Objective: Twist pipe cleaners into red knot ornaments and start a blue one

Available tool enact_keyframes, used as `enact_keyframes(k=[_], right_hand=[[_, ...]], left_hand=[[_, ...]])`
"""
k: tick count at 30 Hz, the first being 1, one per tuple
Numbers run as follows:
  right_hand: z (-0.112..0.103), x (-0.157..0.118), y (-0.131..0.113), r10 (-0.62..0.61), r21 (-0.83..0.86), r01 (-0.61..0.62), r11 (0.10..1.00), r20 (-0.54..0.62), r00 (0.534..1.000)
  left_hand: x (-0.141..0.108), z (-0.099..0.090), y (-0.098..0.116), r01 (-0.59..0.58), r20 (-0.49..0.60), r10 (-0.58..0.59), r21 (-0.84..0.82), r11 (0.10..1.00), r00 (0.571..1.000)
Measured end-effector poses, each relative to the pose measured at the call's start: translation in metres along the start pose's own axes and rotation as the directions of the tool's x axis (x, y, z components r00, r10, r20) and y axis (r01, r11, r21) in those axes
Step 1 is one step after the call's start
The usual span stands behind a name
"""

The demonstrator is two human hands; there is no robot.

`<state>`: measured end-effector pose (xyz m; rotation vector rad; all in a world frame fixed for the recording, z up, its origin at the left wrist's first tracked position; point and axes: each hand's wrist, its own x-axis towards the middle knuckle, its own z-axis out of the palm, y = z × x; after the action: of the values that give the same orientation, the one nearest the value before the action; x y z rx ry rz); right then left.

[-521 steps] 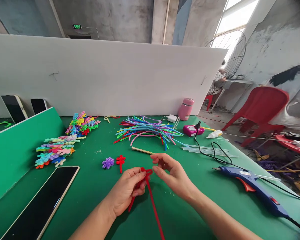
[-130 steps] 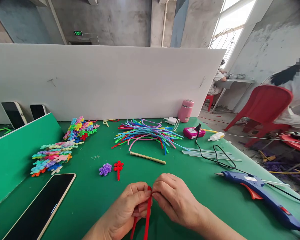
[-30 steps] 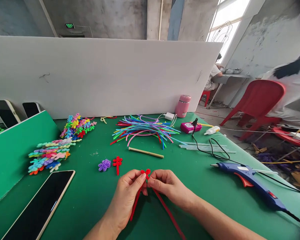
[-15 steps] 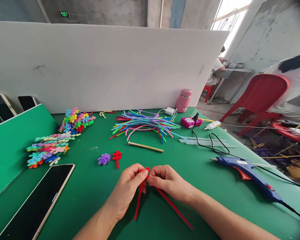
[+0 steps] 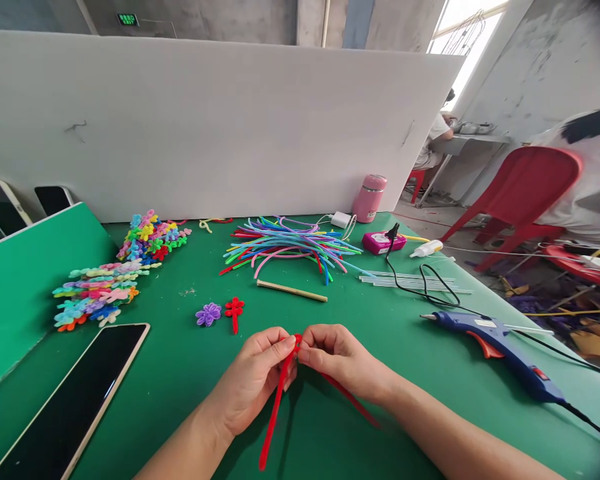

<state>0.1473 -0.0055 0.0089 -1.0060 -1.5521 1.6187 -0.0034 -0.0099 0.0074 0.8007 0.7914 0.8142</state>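
Note:
A red pipe cleaner (image 5: pixel 274 420) is pinched between both hands low in the middle of the view, bent into small loops at the fingertips. My left hand (image 5: pixel 260 373) grips the looped part, and one tail hangs down beside it. The other tail slants down to the right under my right hand (image 5: pixel 343 360), whose thumb and fingers are closed on the pipe cleaner close to the loops. The fingers partly hide the loops. Just beyond my hands lie a purple pipe-cleaner flower (image 5: pixel 209 315) and a red flower with a stem (image 5: pixel 235 313).
Farther back are a thin stick (image 5: pixel 293 291) and a pile of coloured pipe cleaners (image 5: pixel 290 247). A blue glue gun (image 5: pixel 495 350) with its cord lies right, near clear glue sticks (image 5: pixel 405 283). Left are a phone (image 5: pixel 70 407) and finished flowers (image 5: pixel 97 293). A pink bottle (image 5: pixel 370 199) stands behind.
The left-hand tail has swung toward me and hangs lower. The right tail's end has shifted up slightly and is blurred. Both hands keep their pinch at nearly the same place.

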Motion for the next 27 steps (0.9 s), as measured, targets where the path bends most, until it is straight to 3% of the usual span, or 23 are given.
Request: enact_keyframes(k=[9, 17, 22, 27], right_hand=[[-0.0007, -0.0007, -0.001, -0.056, -0.076, 0.056, 0.996, 0.001, 0.998], [0.0004, 0.0, 0.0049, -0.049, -0.148, 0.039, 0.988, -0.061, 0.997], [0.0019, -0.0002, 0.0056, -0.044, -0.131, 0.033, 0.991, -0.082, 0.996], [0.0026, -0.0015, 0.0054, -0.014, -0.085, 0.015, 0.996, 0.013, 1.0]], left_hand=[[0.0007, 0.0, 0.0006, -0.105, -0.052, 0.106, 0.029, 0.994, 0.993], [0.0, -0.0005, 0.0014, -0.102, -0.117, 0.115, 0.114, 0.988, 0.986], [-0.0001, -0.0014, 0.0015, -0.117, -0.112, 0.15, 0.258, 0.959, 0.982], [-0.0018, -0.0017, 0.0066, -0.098, -0.038, 0.128, 0.438, 0.894, 0.991]])
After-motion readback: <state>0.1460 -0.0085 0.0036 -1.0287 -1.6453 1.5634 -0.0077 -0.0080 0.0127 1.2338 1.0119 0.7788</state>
